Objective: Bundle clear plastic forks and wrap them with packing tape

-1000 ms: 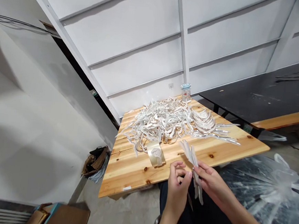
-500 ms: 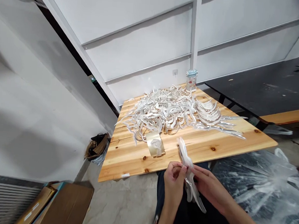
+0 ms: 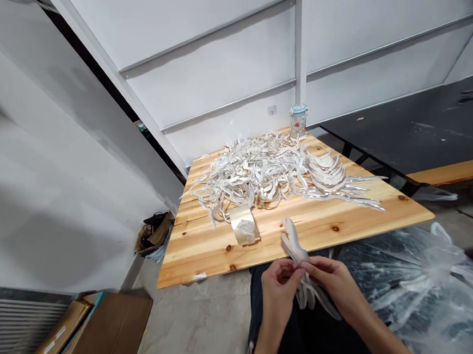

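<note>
Head view is showing both the left hand (image 3: 279,281) and right hand (image 3: 332,280) pinching a white curved strips bundle (image 3: 296,250) (sorting, seemingly), just short of the tabletop (image 3: 359,222).

You've got a white panelled wall (image 3: 214,44) w/ metal rails, concrete floor (image 3: 200,327), black table (image 3: 412,131) at right.

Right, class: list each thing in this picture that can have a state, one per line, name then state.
left hand: closed on the bundle of white strips
right hand: closed on the same bundle
bundle of white strips: held off the table, fanned out
pile of strips: loose, spread on the wooden table
jar: upright, lid on
plastic bag: open, crumpled
</note>
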Demonstrator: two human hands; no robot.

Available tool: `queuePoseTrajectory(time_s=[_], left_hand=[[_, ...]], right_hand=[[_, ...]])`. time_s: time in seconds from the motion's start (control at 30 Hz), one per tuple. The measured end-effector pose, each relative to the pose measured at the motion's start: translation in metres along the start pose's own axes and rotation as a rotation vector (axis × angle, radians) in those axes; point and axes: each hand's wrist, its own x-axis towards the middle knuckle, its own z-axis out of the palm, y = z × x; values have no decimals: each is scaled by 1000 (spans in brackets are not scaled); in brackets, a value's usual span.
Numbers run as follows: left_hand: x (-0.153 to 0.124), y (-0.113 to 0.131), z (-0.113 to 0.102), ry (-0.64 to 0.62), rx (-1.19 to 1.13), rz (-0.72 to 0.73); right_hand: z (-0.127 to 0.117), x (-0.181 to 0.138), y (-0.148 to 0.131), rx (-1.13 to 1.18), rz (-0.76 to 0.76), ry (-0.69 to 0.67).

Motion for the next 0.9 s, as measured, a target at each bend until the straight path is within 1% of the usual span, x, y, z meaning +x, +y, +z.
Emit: queuePoseTrajectory(time_s=[0.07, 0.17, 0.27, 0.3, 0.33, 0.37, 0.43, 0.5, 0.53, 0.6, 0.7, 0.8, 0.9], left_hand=[[0, -1, 0, 5, -13, -4], [0, -4, 0, -15, -48, -11], [-3, -3, -5, -13, 11, 17], [-5, 0, -7, 6, 65, 66], [-7, 3, -11, 29, 135, 150], [-8, 6, -14, 50, 214, 270], [-8, 13, -23, 56, 384, 573], [-6, 17, -30, -23, 549, 833], [-4, 18, -33, -69, 615, 916], [0, 16, -37, -116, 704, 1006], [5, 11, -39, -77, 736, 1081], [6, 8, -38, -52, 763, 1117], [5, 6, -38, -62, 767, 1115]], right_hand=[[-2, 1, 2, -8, -1, 20], [-6, 2, 5, 15, 33, 2], [-13, 4, 3, 9, 63, 44], [-15, 4, 1, -15, 65, 61], [-17, 4, -1, -41, 61, 70], [-18, 4, -3, -62, 59, 62], [-19, 3, -6, -72, 75, 12], [-19, 2, -10, -71, 109, -55], [-18, 0, -12, -84, 122, -82], [-17, -2, -15, -132, 119, -108], [-17, -6, -18, -164, 97, -152], [-19, -10, -19, -148, 139, -208], [-20, -12, -19, -153, 174, -223]])
